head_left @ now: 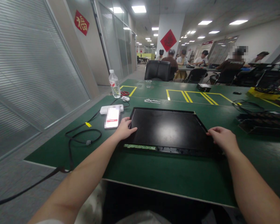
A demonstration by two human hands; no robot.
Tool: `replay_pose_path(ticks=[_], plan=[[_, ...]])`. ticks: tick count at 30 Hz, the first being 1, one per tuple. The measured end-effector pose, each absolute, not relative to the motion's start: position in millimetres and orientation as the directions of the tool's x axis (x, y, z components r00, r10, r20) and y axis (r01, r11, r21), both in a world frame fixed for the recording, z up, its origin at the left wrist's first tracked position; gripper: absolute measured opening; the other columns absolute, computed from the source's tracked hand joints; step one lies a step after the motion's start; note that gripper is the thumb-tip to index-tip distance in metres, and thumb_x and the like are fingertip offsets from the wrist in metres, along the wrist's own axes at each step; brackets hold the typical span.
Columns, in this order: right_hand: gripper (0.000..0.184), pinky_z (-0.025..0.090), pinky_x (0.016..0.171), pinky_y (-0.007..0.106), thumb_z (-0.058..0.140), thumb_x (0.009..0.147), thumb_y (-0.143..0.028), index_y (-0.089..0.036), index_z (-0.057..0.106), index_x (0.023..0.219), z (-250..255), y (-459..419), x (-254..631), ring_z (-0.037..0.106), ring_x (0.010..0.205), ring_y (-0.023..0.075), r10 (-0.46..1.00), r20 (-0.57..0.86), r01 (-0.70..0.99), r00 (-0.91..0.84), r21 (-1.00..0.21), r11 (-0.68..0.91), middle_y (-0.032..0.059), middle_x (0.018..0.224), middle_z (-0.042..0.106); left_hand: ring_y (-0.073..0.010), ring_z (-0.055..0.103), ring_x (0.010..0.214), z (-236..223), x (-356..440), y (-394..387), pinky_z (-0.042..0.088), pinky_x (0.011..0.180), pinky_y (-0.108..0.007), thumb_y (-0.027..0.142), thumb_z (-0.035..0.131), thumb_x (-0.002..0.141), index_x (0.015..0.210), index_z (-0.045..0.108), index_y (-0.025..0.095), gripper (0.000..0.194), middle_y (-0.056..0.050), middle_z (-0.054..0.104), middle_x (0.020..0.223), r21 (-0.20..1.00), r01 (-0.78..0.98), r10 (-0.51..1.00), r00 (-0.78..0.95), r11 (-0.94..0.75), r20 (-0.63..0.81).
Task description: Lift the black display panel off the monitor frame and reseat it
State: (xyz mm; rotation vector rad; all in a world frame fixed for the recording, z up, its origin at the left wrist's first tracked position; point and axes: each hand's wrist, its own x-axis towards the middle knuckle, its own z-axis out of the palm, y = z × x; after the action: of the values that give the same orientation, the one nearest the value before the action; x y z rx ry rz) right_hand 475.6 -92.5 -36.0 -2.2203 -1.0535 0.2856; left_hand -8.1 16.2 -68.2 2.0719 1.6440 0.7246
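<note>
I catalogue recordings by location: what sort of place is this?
Probably an office workroom: glass partitions, a green table marked with yellow tape, and a screen panel with an exposed circuit board.

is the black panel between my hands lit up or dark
Dark: the black panel shows no image, only a pale sheen near its middle that looks like reflected light. Whether it has power, I cannot tell.

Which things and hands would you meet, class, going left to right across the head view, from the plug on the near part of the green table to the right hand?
Plug → phone → left hand → panel → right hand
</note>
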Motion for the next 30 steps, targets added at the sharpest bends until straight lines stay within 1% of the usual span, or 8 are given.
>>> replay_pose_path(ticks=[5, 9, 12, 15, 19, 22, 26, 30], plan=[[0.014, 0.051, 0.069, 0.037, 0.066, 0.082, -0.036, -0.026, 0.076, 0.077, -36, -93, 475, 0.065, 0.058, 0.0218, 0.769, 0.082, 0.645, 0.634, -0.604, -0.468, 0.0043, 0.072, 0.075, -0.0431, 0.051, 0.160, -70, -5, 14, 0.037, 0.138, -0.053, 0.040, 0.081, 0.087, 0.136, 0.077, 0.014, 0.055, -0.022, 0.053, 0.164, 0.580, 0.766, 0.961, 0.216, -0.278, 0.174], [0.012, 0.050, 0.067, 0.037, 0.067, 0.081, -0.036, -0.027, 0.075, 0.076, -38, -92, 478, 0.065, 0.058, 0.0227, 0.768, 0.089, 0.644, 0.634, -0.610, -0.461, 0.0034, 0.070, 0.075, -0.0412, 0.054, 0.157, -68, -6, 13, 0.039, 0.136, -0.052, 0.038, 0.081, 0.087, 0.140, 0.075, 0.015, 0.058, -0.021, 0.055, 0.162, 0.578, 0.763, 0.957, 0.207, -0.289, 0.205], [0.011, 0.050, 0.067, 0.037, 0.067, 0.081, -0.034, -0.028, 0.074, 0.075, -37, -92, 477, 0.065, 0.057, 0.0223, 0.764, 0.084, 0.635, 0.640, -0.618, -0.464, 0.0034, 0.071, 0.076, -0.0399, 0.061, 0.150, -62, -7, 12, 0.042, 0.134, -0.051, 0.037, 0.077, 0.090, 0.141, 0.075, 0.014, 0.057, -0.022, 0.060, 0.158, 0.550, 0.786, 0.957, 0.199, -0.284, 0.209], [0.011, 0.050, 0.068, 0.038, 0.067, 0.081, -0.033, -0.028, 0.073, 0.074, -34, -93, 474, 0.064, 0.058, 0.0223, 0.761, 0.064, 0.626, 0.645, -0.615, -0.479, 0.0042, 0.071, 0.076, -0.0416, 0.067, 0.140, -53, -7, 10, 0.049, 0.127, -0.053, 0.034, 0.070, 0.093, 0.140, 0.076, 0.011, 0.052, -0.024, 0.071, 0.146, 0.488, 0.829, 0.961, 0.207, -0.273, 0.185], [0.011, 0.051, 0.069, 0.037, 0.066, 0.081, -0.032, -0.027, 0.074, 0.075, -30, -94, 471, 0.064, 0.059, 0.0222, 0.765, 0.053, 0.624, 0.642, -0.615, -0.482, 0.0045, 0.072, 0.075, -0.0435, 0.073, 0.132, -45, -8, 7, 0.055, 0.118, -0.054, 0.031, 0.068, 0.094, 0.136, 0.079, 0.015, 0.046, -0.021, 0.080, 0.136, 0.428, 0.867, 0.965, 0.204, -0.255, 0.163], [0.010, 0.051, 0.069, 0.037, 0.067, 0.081, -0.031, -0.026, 0.073, 0.074, -28, -94, 468, 0.063, 0.057, 0.0220, 0.755, 0.052, 0.611, 0.653, -0.625, -0.486, 0.0042, 0.070, 0.074, -0.0425, 0.075, 0.131, -46, -9, 7, 0.056, 0.119, -0.052, 0.028, 0.069, 0.093, 0.136, 0.080, 0.019, 0.046, -0.018, 0.082, 0.137, 0.459, 0.851, 0.966, 0.199, -0.254, 0.167], [0.010, 0.051, 0.071, 0.039, 0.067, 0.080, -0.030, -0.027, 0.073, 0.074, -26, -95, 467, 0.064, 0.057, 0.0224, 0.757, 0.039, 0.607, 0.653, -0.624, -0.491, 0.0046, 0.071, 0.074, -0.0417, 0.077, 0.128, -50, -12, 8, 0.055, 0.120, -0.052, 0.023, 0.071, 0.090, 0.137, 0.081, 0.022, 0.048, -0.014, 0.085, 0.130, 0.522, 0.817, 0.968, 0.181, -0.247, 0.175], [0.010, 0.052, 0.071, 0.040, 0.068, 0.080, -0.032, -0.028, 0.073, 0.072, -30, -94, 471, 0.065, 0.057, 0.0236, 0.765, 0.049, 0.618, 0.642, -0.623, -0.479, 0.0036, 0.067, 0.073, -0.0423, 0.077, 0.130, -51, -14, 9, 0.054, 0.122, -0.053, 0.018, 0.068, 0.089, 0.136, 0.083, 0.022, 0.049, -0.015, 0.085, 0.131, 0.525, 0.816, 0.969, 0.176, -0.243, 0.174]])
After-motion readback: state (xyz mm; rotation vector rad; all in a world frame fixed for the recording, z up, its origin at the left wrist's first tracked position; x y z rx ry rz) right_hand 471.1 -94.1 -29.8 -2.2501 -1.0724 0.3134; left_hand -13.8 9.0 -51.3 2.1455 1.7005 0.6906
